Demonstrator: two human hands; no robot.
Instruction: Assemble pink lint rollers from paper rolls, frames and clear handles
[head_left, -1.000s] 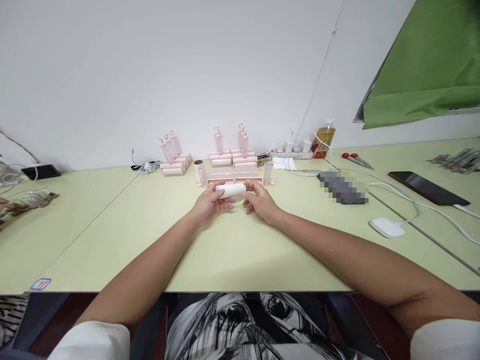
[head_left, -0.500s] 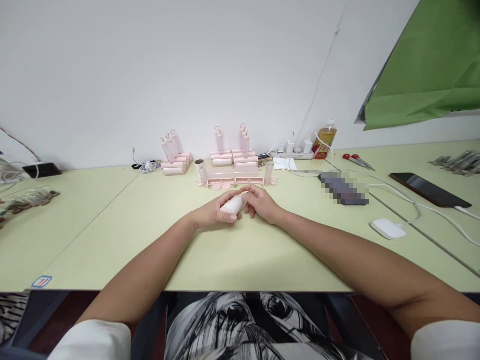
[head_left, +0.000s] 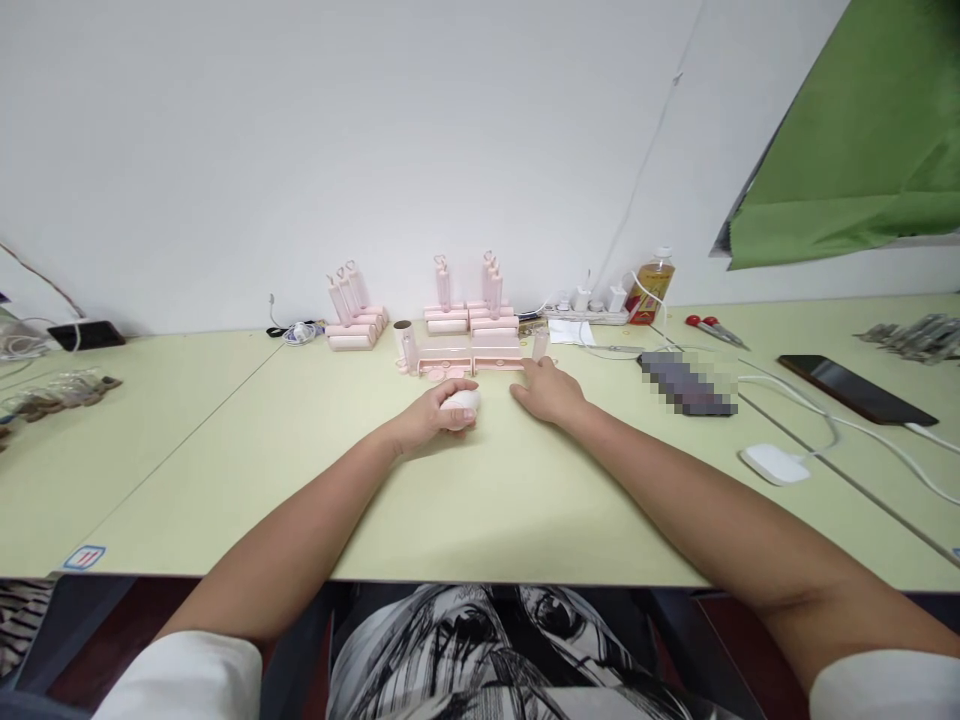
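My left hand [head_left: 435, 412] is wrapped around a white paper roll [head_left: 460, 403], which rests low on the pale green table [head_left: 225, 440]. My right hand [head_left: 549, 392] lies apart from the roll, its fingers stretched forward and holding nothing. Its fingertips are close to a pink plastic holder part [head_left: 496, 356] and an upright pink tube [head_left: 539, 344]. Small pink round caps [head_left: 436, 373] lie just beyond my left hand.
Assembled pink lint rollers [head_left: 352, 318] stand in groups by the wall. A power strip [head_left: 585, 312] and a drink bottle [head_left: 649, 281] stand behind. Red scissors [head_left: 709, 326], a dark tablet [head_left: 856, 388], a white charger [head_left: 774, 464] and cables occupy the right side.
My right hand let go of the white roll and moved forward to the pink parts. My left hand kept the roll and turned it end-on, lowering it to the table.
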